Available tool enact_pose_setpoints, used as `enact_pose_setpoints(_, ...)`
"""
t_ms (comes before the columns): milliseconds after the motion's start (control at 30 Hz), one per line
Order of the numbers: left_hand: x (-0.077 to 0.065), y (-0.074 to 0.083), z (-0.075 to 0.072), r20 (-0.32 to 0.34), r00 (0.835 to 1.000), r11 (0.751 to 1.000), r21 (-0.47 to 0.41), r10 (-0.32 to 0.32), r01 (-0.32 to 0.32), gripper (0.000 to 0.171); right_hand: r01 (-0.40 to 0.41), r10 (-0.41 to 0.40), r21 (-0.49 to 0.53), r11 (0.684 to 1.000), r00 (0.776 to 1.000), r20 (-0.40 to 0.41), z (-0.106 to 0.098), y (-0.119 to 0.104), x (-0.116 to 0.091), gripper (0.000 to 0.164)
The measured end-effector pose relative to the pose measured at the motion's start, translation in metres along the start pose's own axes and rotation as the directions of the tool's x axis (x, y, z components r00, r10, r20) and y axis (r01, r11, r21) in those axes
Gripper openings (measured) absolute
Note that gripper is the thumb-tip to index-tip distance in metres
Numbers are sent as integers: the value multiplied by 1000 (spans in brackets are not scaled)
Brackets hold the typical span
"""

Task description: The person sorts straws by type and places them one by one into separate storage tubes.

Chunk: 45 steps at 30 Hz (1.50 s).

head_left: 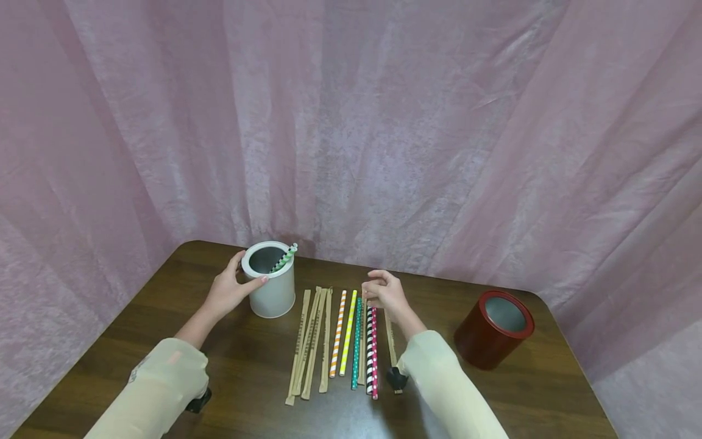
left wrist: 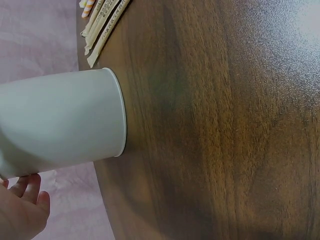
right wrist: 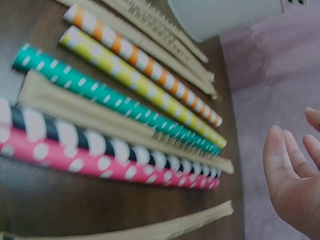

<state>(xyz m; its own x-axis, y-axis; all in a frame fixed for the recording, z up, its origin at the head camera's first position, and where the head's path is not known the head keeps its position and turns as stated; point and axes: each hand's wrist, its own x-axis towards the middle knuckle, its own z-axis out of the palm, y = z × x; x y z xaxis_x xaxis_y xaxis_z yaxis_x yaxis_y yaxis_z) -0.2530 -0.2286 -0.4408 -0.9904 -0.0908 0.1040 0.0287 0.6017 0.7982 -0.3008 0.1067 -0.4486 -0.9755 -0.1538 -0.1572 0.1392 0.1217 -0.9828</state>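
Observation:
My left hand (head_left: 233,289) grips the white can (head_left: 272,296) near its rim, thumb at the front and fingers round the far left side. Inside the can lean green-striped and black-striped straws (head_left: 285,258). Over the far ends of the straws on the table hovers my right hand (head_left: 386,294), fingers loosely bent and holding nothing in the right wrist view. Below it lie a black-and-white striped straw (head_left: 370,360) and a pink dotted straw (head_left: 375,366), side by side. Left of these are a green dotted straw (right wrist: 90,85), a yellow straw (right wrist: 145,87) and an orange-striped straw (right wrist: 145,60).
Several paper-wrapped straws (head_left: 311,347) lie left of the coloured ones. One wrapped straw (right wrist: 195,220) rests to the right, and another (right wrist: 90,110) between the green and black-striped straws. A red can (head_left: 488,335) stands at the table's right. A pink curtain (head_left: 351,122) hangs behind the wooden table (head_left: 236,378).

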Motion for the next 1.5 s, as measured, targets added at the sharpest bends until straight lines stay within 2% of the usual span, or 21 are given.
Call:
enact_pose_setpoints(400,2,-1,-1,-2,1000,1000,6,7,-7,93,-69,75,-88,994,995,60,-16,35,-6,45)
enact_pose_setpoints(700,0,-1,-3,-3,1000,1000,-3,5,-5,92,-36,67,-251,967,991,114,-14,46,-16,42)
enact_pose_setpoints(1000,-1,0,-3,-10,1000,1000,6,8,-8,92,59,-10,-460,886,994,108,-12,56,-24,38)
enact_pose_setpoints(1200,0,-2,-4,-6,1000,1000,2,4,-4,93,106,-64,-554,826,994,94,-9,60,-27,34)
enact_pose_setpoints(1500,-1,-1,-2,-19,1000,1000,6,9,-9,92,67,-75,-646,760,997,16,-4,61,-28,30)
